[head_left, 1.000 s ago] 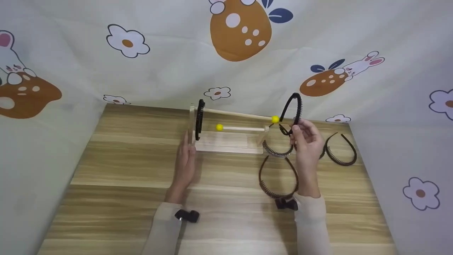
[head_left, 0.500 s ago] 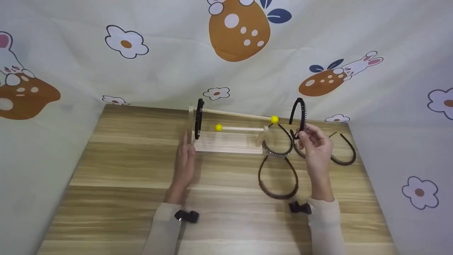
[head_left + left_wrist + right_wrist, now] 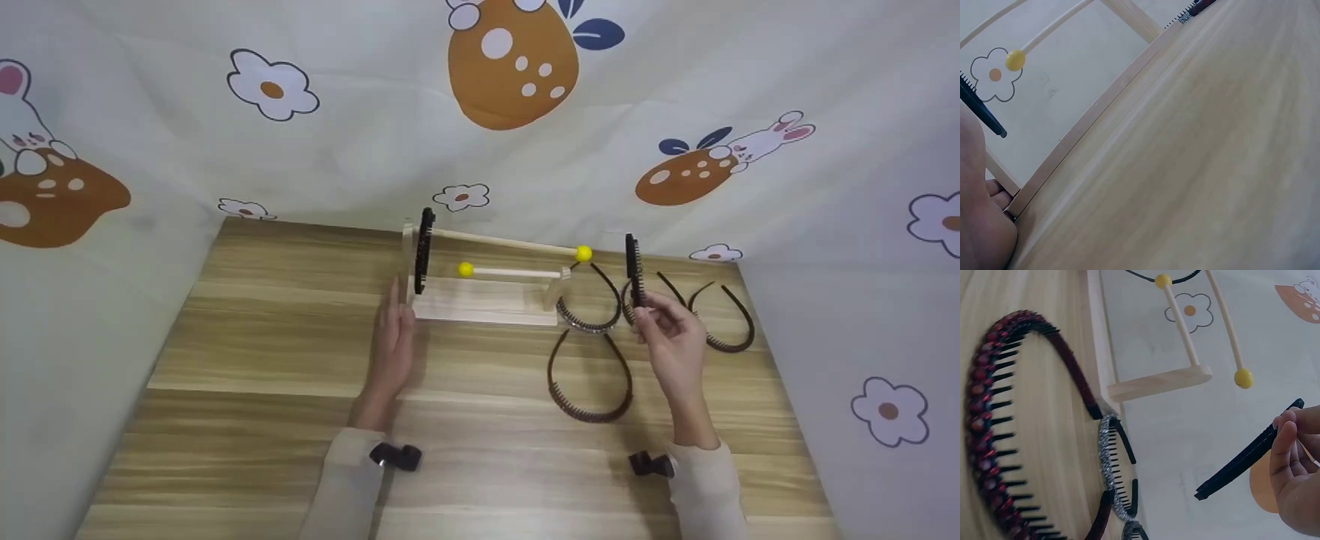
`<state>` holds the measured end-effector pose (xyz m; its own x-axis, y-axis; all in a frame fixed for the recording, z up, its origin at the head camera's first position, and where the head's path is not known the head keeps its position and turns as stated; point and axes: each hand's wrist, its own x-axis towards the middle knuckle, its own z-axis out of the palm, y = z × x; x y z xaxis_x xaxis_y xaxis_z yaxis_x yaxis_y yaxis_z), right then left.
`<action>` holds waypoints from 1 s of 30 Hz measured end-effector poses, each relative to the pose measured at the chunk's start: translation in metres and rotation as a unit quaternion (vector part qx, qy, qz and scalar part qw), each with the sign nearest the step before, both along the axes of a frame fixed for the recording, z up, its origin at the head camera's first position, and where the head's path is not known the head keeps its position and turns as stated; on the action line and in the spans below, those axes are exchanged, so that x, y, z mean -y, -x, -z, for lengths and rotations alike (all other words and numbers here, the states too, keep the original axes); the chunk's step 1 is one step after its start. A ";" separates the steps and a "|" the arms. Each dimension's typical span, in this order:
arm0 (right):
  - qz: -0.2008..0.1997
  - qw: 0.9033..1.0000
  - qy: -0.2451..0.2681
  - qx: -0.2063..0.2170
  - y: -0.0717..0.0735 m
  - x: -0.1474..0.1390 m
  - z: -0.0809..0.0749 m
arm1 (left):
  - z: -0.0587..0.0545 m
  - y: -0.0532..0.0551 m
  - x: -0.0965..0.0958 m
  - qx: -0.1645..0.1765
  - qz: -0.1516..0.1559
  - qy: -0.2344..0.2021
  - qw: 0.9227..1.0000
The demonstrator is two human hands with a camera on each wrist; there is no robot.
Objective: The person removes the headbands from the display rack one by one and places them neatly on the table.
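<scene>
My right hand [image 3: 675, 341] pinches a black toothed headband [image 3: 631, 266] between thumb and fingers, raised right of the wooden stand [image 3: 480, 311]. In the right wrist view this headband [image 3: 1235, 464] shows edge-on as a dark bar. The stand has two rods tipped with yellow balls [image 3: 583, 253], pointing opposite ways. Around the upper rod, near the left upright, hangs another black headband [image 3: 424, 255]. My left hand [image 3: 391, 334] rests against the outer side of that upright with its fingers extended; in the left wrist view some fingertips show behind the base's end.
A red-beaded headband [image 3: 979, 405] lies in front of the stand's right end. Close to that end is a silver glitter headband [image 3: 1106, 455]. Further headbands, one dark [image 3: 731, 347], lie to the right. A patterned cloth [image 3: 360, 150] hangs behind the table.
My right hand has drawn the headband rightward and lower, away from the yellow ball, and turned it from a visible loop to edge-on. My left hand stays against the stand.
</scene>
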<state>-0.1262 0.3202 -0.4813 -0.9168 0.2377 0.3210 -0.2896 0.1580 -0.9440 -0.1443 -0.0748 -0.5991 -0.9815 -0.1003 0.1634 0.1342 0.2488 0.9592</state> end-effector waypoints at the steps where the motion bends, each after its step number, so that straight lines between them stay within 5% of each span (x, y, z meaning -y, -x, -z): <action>1: -0.001 1.000 0.000 0.001 -0.002 -0.002 0.001 | 0.000 0.000 0.000 -0.003 -0.001 0.000 1.000; 9: 0.001 1.000 -0.020 -0.004 -0.015 -0.017 0.010 | 0.000 0.001 -0.001 -0.010 -0.002 0.008 1.000; 23: 0.029 0.998 -0.036 0.051 -0.038 -0.050 0.022 | 0.002 -0.001 0.001 0.016 0.003 0.001 1.000; 30: 0.024 0.994 -0.087 0.057 -0.048 -0.066 0.026 | -0.001 -0.001 0.001 0.007 -0.002 -0.005 1.000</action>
<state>-0.0778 0.3861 -0.5074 -0.9387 0.2315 0.2552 -0.1704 0.3320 -0.9278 -0.1428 -0.0758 -0.5985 -0.9834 -0.1054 0.1477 0.1192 0.2387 0.9637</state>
